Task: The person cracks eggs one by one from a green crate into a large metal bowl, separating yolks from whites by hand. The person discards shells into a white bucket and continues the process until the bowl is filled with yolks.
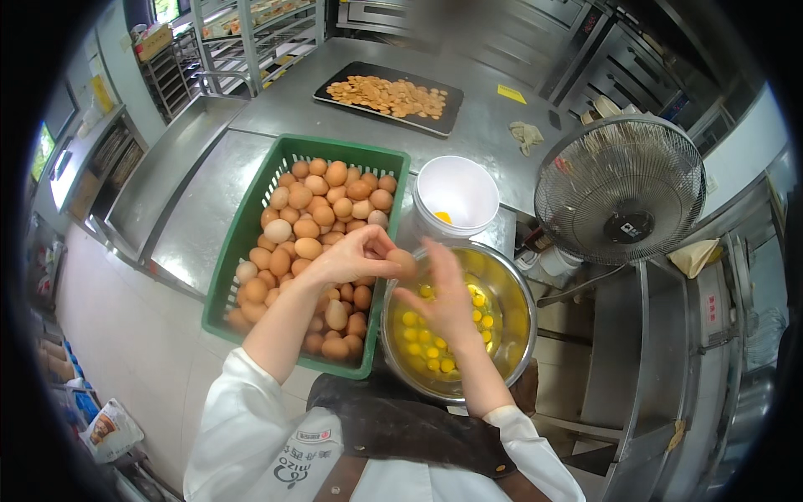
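My left hand (357, 256) pinches a brown egg (401, 262) between thumb and fingers, over the gap between the crate and the bowl. My right hand (442, 304) is blurred, fingers apart and nothing seen in it, close to the egg and above the bowl. Below it, a round stainless steel bowl (526, 342) holds many whole yolks (433, 352) in clear egg white. On the left, a green plastic crate (235, 251) is filled with brown and pale eggs (307, 228). Behind the bowl stands a white plastic bucket (457, 194) with a yellow-orange patch low inside.
A black baking tray (386, 114) of flat round biscuits lies at the back of the steel table (263, 119). A caged fan (620, 188) stands at the right. A cloth (526, 137) and a yellow card (511, 94) lie on the table. Racks and ovens stand beyond.
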{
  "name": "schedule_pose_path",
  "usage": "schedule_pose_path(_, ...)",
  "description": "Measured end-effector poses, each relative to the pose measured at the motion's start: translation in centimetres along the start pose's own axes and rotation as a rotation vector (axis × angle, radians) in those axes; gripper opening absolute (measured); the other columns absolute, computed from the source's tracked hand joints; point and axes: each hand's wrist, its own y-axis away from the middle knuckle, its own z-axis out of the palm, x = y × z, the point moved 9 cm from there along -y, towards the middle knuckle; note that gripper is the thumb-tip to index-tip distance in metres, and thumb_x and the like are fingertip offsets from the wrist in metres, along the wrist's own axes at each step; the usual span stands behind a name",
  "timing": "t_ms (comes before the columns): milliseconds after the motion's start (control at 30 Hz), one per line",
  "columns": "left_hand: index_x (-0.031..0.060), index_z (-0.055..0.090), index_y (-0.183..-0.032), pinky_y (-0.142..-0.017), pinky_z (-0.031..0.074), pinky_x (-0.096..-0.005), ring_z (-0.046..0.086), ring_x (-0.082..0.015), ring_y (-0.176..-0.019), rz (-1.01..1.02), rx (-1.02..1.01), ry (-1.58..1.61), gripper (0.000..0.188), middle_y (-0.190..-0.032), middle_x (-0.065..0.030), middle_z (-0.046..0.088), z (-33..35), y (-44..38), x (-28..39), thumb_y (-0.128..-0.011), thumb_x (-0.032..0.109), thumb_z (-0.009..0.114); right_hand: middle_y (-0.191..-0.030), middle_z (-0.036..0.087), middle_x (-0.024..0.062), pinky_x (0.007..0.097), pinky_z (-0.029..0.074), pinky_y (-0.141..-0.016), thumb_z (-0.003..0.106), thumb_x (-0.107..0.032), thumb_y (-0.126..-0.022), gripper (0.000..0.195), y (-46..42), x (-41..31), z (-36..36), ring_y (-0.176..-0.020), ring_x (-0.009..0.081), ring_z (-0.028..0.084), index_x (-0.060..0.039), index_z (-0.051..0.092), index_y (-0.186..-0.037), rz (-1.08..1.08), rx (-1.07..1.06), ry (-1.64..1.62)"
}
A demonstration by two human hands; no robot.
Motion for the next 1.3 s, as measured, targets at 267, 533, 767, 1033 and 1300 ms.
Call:
schedule_pose_path(267, 0.0025, 0.056, -0.105, -0.066, 0.053, -0.0249, 0.064, -0.0111, -0.079, 0.188, 0.417, -0.02, 0.02, -0.088, -0.0052, 0.065, -6.6, -0.1, 0.4, -0.093, 0.018, 0.063, -0.112, 0.058, 0.0199, 0.0397, 0.048, -0.087, 0.067, -0.026, -0.087, 0.045, -1.8, 2.8, 4.7, -0.101, 0.0375, 0.058, -0.0015, 0.051, -0.12, 0.158, 0.073, -0.088)
schedule_pose_path(533, 0.0066, 0.067, -0.087, -0.075, 0.052, -0.04, 0.065, -0.0303, -0.085, -0.061, 0.146, -1.038, 0.025, -0.091, -0.013, 0.069, -4.4, 0.2, -2.6, -0.076, 0.029, 0.07, -0.104, 0.061, 0.0205, 0.0401, 0.049, -0.081, 0.072, -0.025, -0.082, 0.042, 1.0, 7.0, 3.1, -0.092, 0.0356, 0.06, -0.0008, 0.054, -0.111, 0.423, 0.123, -0.267)
schedule_pose_path(767, 0.0136, 0.072, -0.102, -0.103, 0.033, -0.0405, 0.056, -0.0261, -0.114, -0.605, -0.722, -1.466, 0.041, -0.107, -0.0066, 0.067, 2.1, 3.4, -8.7, -0.063, 0.025, 0.08, -0.086, 0.065, 0.0246, 0.0414, 0.051, -0.068, 0.073, -0.028, -0.08, 0.041, 11.4, 19.9, 6.2, -0.08, 0.0394, 0.065, 0.001, 0.054, -0.103, 0.568, -0.215, 0.189)
schedule_pose_path(1033, 0.012, 0.072, -0.108, -0.105, 0.025, -0.0394, 0.054, -0.0247, -0.117, -0.598, -0.82, -1.743, 0.052, -0.116, -0.005, 0.066, 2.1, 3.0, -13.0, -0.06, 0.028, 0.083, -0.091, 0.067, 0.0227, 0.0466, 0.052, -0.071, 0.067, -0.043, -0.084, 0.05, 13.8, 19.7, 7.1, -0.084, 0.0409, 0.065, -0.0076, 0.056, -0.117, 0.545, -0.273, 0.23)
schedule_pose_path(1300, 0.008, 0.068, -0.098, -0.078, 0.05, -0.0351, 0.062, -0.0237, -0.09, -0.14, -0.085, -1.001, 0.046, -0.097, -0.0085, 0.066, -4.1, 1.1, -3.3, -0.061, 0.031, 0.082, -0.094, 0.06, 0.0109, 0.031, 0.05, -0.075, 0.074, -0.018, -0.084, 0.042, 23.3, 18.0, -12.7, -0.083, 0.0177, 0.058, 0.0013, 0.052, -0.114, 0.76, 0.684, 0.088)
